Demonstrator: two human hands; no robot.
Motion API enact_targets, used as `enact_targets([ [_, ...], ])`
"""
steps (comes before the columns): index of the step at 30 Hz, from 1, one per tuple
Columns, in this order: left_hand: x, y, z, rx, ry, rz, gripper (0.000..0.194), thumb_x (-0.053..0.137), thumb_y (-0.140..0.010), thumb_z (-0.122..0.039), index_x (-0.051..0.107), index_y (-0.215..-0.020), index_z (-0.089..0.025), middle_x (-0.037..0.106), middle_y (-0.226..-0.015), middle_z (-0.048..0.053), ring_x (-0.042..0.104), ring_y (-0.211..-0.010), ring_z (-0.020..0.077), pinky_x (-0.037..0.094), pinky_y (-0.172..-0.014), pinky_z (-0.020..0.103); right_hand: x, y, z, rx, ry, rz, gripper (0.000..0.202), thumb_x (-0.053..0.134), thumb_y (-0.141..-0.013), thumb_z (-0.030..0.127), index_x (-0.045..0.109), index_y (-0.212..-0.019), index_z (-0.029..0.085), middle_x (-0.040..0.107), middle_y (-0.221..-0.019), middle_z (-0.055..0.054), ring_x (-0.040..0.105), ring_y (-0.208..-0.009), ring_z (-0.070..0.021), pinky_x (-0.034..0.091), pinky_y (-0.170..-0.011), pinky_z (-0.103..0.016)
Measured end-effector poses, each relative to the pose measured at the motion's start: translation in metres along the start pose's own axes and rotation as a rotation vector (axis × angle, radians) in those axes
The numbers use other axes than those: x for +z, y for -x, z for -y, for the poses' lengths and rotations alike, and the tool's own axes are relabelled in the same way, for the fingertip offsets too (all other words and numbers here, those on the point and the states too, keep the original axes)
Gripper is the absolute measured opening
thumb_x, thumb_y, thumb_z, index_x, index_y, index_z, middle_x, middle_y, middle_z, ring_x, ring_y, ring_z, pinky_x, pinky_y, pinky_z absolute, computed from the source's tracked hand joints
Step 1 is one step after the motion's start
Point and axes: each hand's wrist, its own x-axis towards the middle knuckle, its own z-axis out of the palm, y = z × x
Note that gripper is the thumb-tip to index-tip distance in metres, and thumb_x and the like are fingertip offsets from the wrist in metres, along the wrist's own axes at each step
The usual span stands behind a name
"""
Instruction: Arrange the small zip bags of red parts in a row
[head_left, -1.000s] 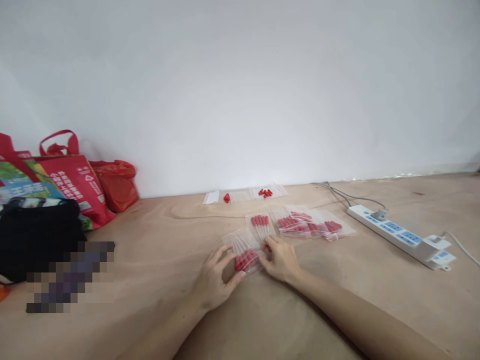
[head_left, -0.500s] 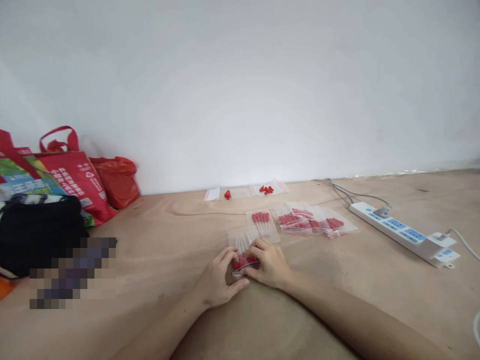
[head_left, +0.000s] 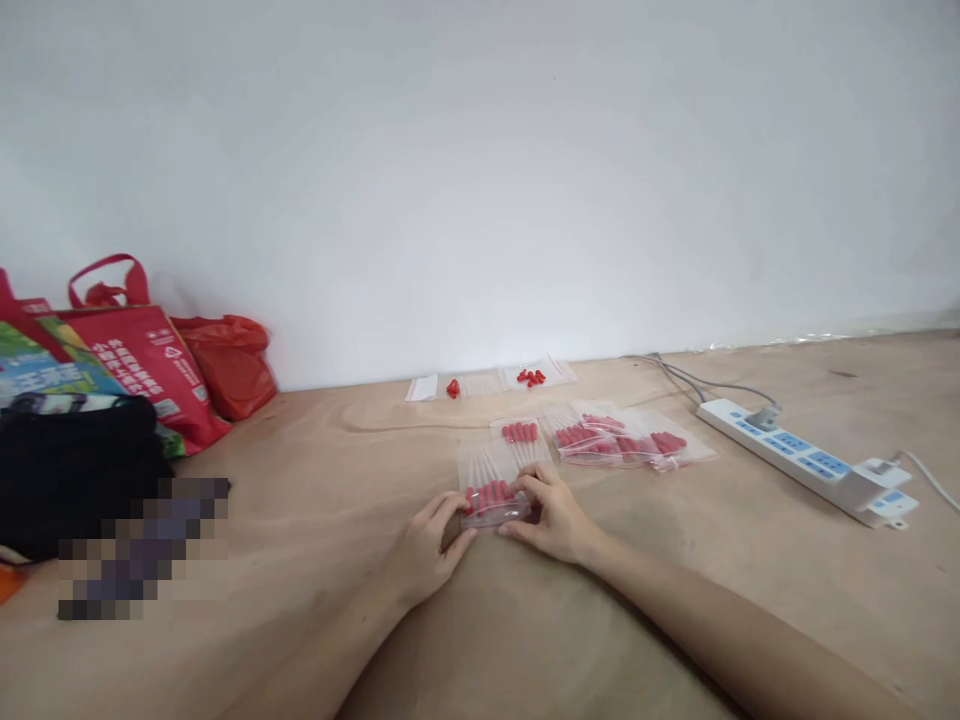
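A clear plastic bag (head_left: 489, 482) with several red-tipped white sticks lies flat on the wooden surface, red tips towards me. My left hand (head_left: 435, 548) touches its left edge with thumb and fingers curved. My right hand (head_left: 551, 515) has its fingertips on the bag's right side, thumb near the lower edge. Just behind, partly overlapped, lies another bag (head_left: 520, 434) of red-tipped sticks with the tips pointing away. More filled bags (head_left: 592, 440) overlap one another to its right.
By the wall lie a bag holding loose red pieces (head_left: 532, 378), white sticks (head_left: 480, 386) and a red piece (head_left: 453, 388). A power strip (head_left: 802, 460) with cables is at right. Red shopping bags (head_left: 142, 360), a red plastic bag (head_left: 234, 365) and black cloth (head_left: 75, 470) stand left.
The near bag now lies flatter and slightly farther from me, with its red tips more visible. My hands have moved apart to its two sides.
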Motion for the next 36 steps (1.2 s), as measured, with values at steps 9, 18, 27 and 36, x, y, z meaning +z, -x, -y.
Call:
enact_targets([
  [9, -0.002, -0.003, 0.005, 0.099, -0.172, -0.004, 0.021, 0.033, -0.084, -0.020, 0.052, -0.076, -0.019, 0.059, -0.087, 0.003, 0.057, -0.081, 0.0145, 0.047, -0.070, 0.027, -0.013, 0.003, -0.007, -0.060, 0.181, 0.089, 0.022, 0.060, -0.068, 0.022, 0.055, -0.089, 0.021, 0.050, -0.091, -0.003, 0.052, -0.075, -0.0127, 0.043, -0.066, -0.025],
  [18, 0.002, -0.001, 0.007, 0.020, -0.046, -0.087, 0.018, 0.028, -0.086, -0.018, 0.046, -0.083, -0.019, 0.059, -0.094, 0.005, 0.057, -0.088, 0.0136, 0.047, -0.073, 0.025, -0.001, 0.005, -0.014, -0.147, 0.077, 0.066, 0.028, 0.050, -0.073, 0.015, 0.054, -0.100, 0.020, 0.050, -0.095, -0.006, 0.054, -0.071, -0.0105, 0.046, -0.064, -0.022],
  [27, 0.005, -0.008, 0.016, 0.175, -0.174, -0.159, 0.019, 0.039, -0.083, -0.023, 0.057, -0.087, -0.020, 0.063, -0.088, 0.002, 0.060, -0.081, 0.0117, 0.049, -0.073, 0.024, -0.001, 0.001, -0.019, -0.275, 0.343, 0.076, 0.024, 0.036, -0.084, 0.017, 0.060, -0.080, 0.018, 0.055, -0.085, -0.006, 0.054, -0.071, -0.0119, 0.044, -0.064, -0.022],
  [36, -0.003, -0.010, 0.020, 0.305, -0.484, -0.140, 0.026, 0.036, -0.085, -0.024, 0.060, -0.076, -0.020, 0.064, -0.076, 0.001, 0.060, -0.068, 0.0117, 0.045, -0.063, 0.024, -0.007, -0.008, -0.021, -0.501, 0.668, 0.096, 0.028, 0.033, -0.084, 0.011, 0.057, -0.070, 0.015, 0.055, -0.073, -0.006, 0.047, -0.062, -0.0124, 0.034, -0.061, -0.026],
])
